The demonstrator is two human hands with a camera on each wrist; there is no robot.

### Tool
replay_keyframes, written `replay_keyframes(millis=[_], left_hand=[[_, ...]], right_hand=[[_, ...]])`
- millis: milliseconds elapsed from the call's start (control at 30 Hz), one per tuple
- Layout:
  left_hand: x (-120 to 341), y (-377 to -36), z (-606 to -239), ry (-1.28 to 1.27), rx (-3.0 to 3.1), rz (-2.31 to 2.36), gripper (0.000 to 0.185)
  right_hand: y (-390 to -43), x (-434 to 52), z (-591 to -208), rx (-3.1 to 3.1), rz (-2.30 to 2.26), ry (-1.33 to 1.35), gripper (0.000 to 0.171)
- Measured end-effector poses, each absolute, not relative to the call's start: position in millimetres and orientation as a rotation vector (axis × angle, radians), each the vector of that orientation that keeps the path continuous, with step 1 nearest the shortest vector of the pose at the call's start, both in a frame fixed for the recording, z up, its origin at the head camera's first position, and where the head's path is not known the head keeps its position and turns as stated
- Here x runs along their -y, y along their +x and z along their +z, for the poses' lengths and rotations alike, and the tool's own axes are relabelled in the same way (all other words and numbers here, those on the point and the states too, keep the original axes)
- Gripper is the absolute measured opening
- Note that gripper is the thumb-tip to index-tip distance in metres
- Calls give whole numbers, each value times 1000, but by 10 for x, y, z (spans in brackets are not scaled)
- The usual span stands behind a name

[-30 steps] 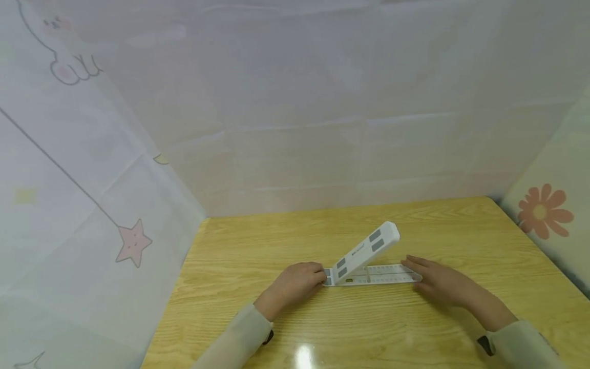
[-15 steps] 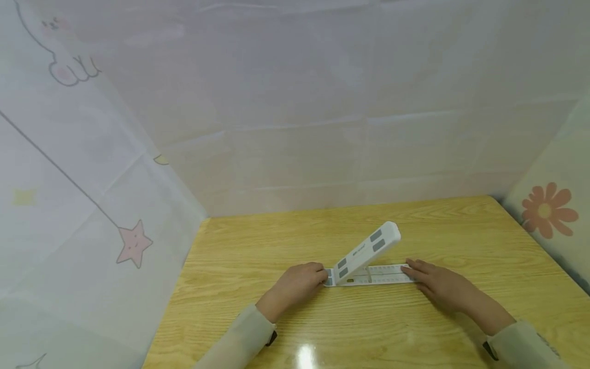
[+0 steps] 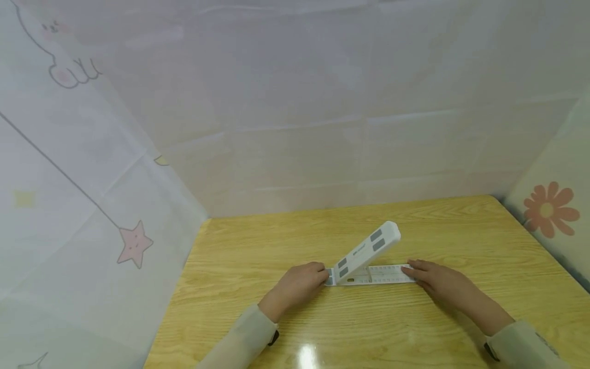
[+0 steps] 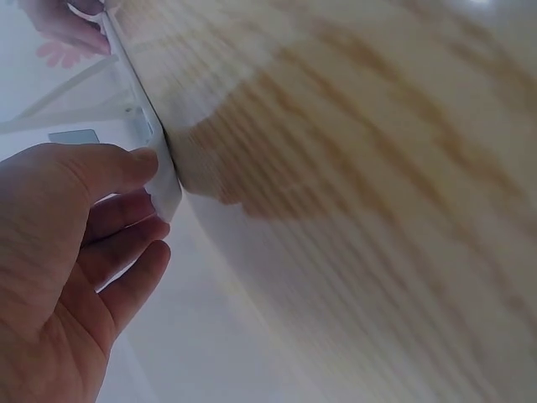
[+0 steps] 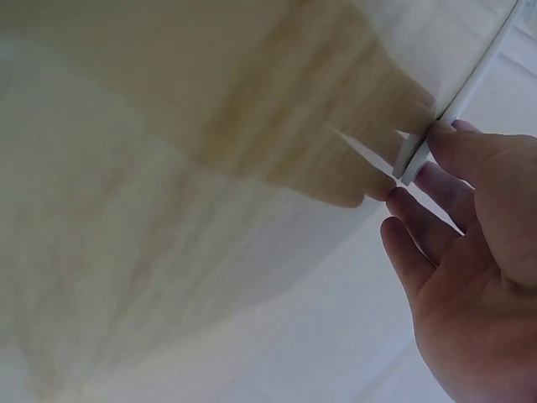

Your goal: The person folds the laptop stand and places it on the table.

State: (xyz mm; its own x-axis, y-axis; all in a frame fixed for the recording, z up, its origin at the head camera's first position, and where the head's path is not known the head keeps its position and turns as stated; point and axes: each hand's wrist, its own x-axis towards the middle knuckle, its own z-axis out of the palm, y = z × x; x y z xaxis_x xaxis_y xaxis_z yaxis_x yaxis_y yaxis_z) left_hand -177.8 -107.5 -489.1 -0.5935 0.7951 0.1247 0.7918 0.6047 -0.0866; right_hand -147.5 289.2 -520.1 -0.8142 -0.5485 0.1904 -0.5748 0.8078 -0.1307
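Note:
A white folding laptop stand (image 3: 364, 254) with grey pads sits on the table, its flat base (image 3: 389, 273) lying along the wood. From the base's left end its padded upper arm slants up to the right, with a small prop beneath. My left hand (image 3: 297, 283) pinches the left end; in the left wrist view the thumb of the left hand (image 4: 75, 243) presses one side, with fingers on the other. At the base's right end my right hand (image 3: 444, 284) has its fingertips over the top. In the right wrist view the right hand (image 5: 470, 243) grips that end between thumb and fingers.
The wooden table (image 3: 258, 241) reflects a bright light spot near the front. Pale printed cloth (image 3: 295, 128) hangs behind it and at both sides, with a pink star (image 3: 133, 244) on the left and a red flower (image 3: 550, 209) on the right.
My right hand has shifted slightly, its fingertips now covering the tip of the base that showed one second ago. The left hand and the stand's raised arm stay nearly as they were.

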Motion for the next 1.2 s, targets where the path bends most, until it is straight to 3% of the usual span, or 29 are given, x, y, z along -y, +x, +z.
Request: replay_keyframes(millis=[1200], left_hand=[[1088,-2320,-4982,-1271,2780,14,23]], right_hand=[[-1010,-2561,-5105,2814,254,943,39]])
